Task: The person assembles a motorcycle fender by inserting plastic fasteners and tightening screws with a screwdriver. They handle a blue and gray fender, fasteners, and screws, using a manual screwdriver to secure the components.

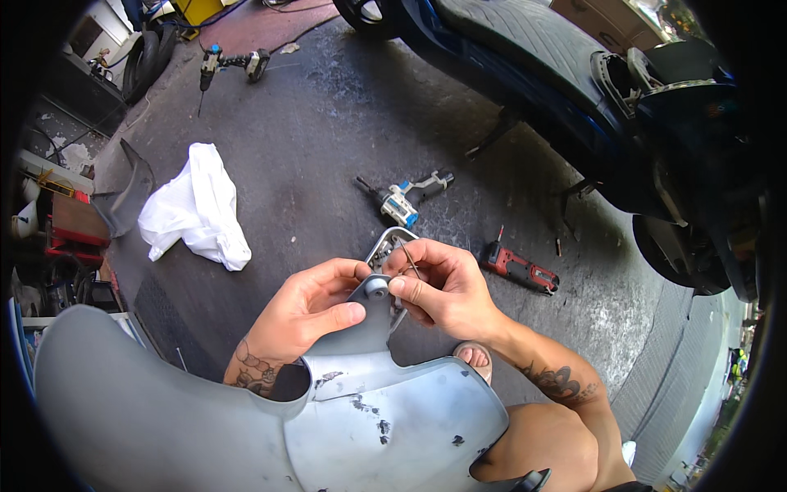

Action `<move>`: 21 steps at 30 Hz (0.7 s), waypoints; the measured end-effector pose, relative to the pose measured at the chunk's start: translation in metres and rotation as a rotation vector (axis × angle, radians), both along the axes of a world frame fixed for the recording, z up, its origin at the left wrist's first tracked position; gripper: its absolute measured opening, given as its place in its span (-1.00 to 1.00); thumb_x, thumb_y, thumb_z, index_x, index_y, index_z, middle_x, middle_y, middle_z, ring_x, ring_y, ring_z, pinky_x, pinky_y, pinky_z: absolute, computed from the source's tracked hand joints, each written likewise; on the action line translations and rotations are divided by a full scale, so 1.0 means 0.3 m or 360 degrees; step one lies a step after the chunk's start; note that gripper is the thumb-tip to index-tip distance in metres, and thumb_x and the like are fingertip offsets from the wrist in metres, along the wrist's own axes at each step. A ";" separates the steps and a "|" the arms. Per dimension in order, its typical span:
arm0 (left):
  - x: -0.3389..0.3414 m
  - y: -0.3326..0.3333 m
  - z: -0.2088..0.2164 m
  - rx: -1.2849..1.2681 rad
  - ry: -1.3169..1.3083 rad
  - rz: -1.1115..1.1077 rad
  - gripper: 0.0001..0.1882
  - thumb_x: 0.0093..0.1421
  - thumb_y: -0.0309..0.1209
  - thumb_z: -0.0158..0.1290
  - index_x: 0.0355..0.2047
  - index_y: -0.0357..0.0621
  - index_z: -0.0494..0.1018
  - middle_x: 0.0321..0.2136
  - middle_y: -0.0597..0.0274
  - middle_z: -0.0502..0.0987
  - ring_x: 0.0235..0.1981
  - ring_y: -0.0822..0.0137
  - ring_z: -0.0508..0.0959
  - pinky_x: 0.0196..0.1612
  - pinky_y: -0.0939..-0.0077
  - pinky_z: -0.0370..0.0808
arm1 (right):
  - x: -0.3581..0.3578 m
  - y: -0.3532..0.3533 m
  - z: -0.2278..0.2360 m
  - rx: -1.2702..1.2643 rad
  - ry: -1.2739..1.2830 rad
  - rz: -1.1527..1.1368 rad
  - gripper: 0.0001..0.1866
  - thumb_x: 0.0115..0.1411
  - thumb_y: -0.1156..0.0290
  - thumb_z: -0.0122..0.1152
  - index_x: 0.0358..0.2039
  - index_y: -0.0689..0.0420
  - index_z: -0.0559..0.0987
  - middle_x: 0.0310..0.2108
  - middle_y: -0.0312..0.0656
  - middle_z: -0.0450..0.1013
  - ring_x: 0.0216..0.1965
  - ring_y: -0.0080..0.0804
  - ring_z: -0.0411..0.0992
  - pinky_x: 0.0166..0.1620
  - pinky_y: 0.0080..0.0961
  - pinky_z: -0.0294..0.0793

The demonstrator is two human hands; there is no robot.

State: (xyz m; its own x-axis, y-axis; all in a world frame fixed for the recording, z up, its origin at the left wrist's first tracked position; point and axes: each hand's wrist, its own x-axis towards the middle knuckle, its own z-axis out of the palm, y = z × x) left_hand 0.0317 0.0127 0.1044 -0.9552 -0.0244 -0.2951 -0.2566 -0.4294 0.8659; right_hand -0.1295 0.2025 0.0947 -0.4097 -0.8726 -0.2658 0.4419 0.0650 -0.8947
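While the grey plastic panel (270,410) rests across the lap, the left hand (316,303) pinches its tab steady so the right hand (438,287) fingers can grip the small round grommet (376,286) there.

The stained concrete floor (328,123) carries a crumpled white rag (197,209), with a blue-white cordless drill (403,201) and red power tool (520,268) right of it.

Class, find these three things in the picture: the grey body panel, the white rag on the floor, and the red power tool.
Grey body panel (385,426), head view, on its broad lower face.
White rag (197,209), head view, on its crumpled middle.
Red power tool (520,269), head view, on its red body.
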 end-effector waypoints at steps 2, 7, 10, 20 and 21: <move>0.004 -0.037 0.000 0.0295 -0.0008 -0.0174 -0.34 0.39 -0.50 0.24 0.40 -0.10 0.17 0.07 0.10 0.58 0.13 0.36 0.56 0.25 0.37 0.48 | -0.021 -0.013 0.013 -0.0154 -0.0002 0.0055 -0.92 0.45 0.56 0.28 -0.10 0.20 0.56 -0.41 -0.36 0.51 -0.54 -0.75 0.38 -0.56 -0.68 0.32; 0.018 0.001 -0.075 0.0174 0.0100 0.0096 -0.45 0.47 -0.46 0.15 0.36 -0.02 0.18 0.07 0.06 0.60 0.14 0.25 0.60 0.27 0.27 0.51 | -0.030 -0.073 0.029 -0.0110 0.0118 0.0126 -0.94 0.47 0.53 0.26 -0.12 0.20 0.54 -0.42 -0.26 0.57 -0.54 -0.63 0.54 -0.63 -0.69 0.29; -0.013 -0.006 -0.122 0.0202 0.0281 0.0299 -0.60 0.51 -0.47 0.05 0.28 -0.05 0.23 0.02 -0.06 0.61 0.07 0.07 0.66 0.22 0.09 0.58 | -0.091 -0.140 0.045 -0.0002 0.0515 0.0138 -0.83 0.41 0.46 0.36 -0.09 0.23 0.57 -0.38 -0.31 0.54 -0.48 -0.65 0.49 -0.51 -0.61 0.41; -0.103 -0.026 0.043 -0.1262 0.0417 0.0716 -0.75 0.30 -0.58 0.31 -0.10 -0.24 0.47 -0.10 0.09 0.66 -0.05 0.28 0.67 0.06 0.39 0.59 | -0.285 -0.059 0.240 0.0125 0.0573 0.0407 -0.81 0.42 0.35 0.37 -0.15 0.23 0.65 -0.41 -0.37 0.52 -0.59 -0.76 0.26 -0.57 -0.63 0.23; -0.093 0.028 0.057 -0.1578 0.0481 0.0685 -0.73 0.24 -0.59 0.35 -0.12 -0.24 0.50 -0.12 0.07 0.66 -0.04 0.20 0.68 0.06 0.34 0.58 | -0.251 -0.044 0.244 0.0144 0.0538 0.0369 -0.80 0.43 0.34 0.36 -0.15 0.24 0.65 -0.41 -0.38 0.51 -0.57 -0.76 0.28 -0.55 -0.61 0.26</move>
State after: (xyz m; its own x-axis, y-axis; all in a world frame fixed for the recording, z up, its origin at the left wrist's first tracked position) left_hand 0.0037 0.0212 0.1214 -0.8398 -0.4648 0.2806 0.0256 0.4823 0.8756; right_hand -0.2047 0.1893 0.1678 -0.2822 -0.9314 -0.2297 0.0886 0.2131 -0.9730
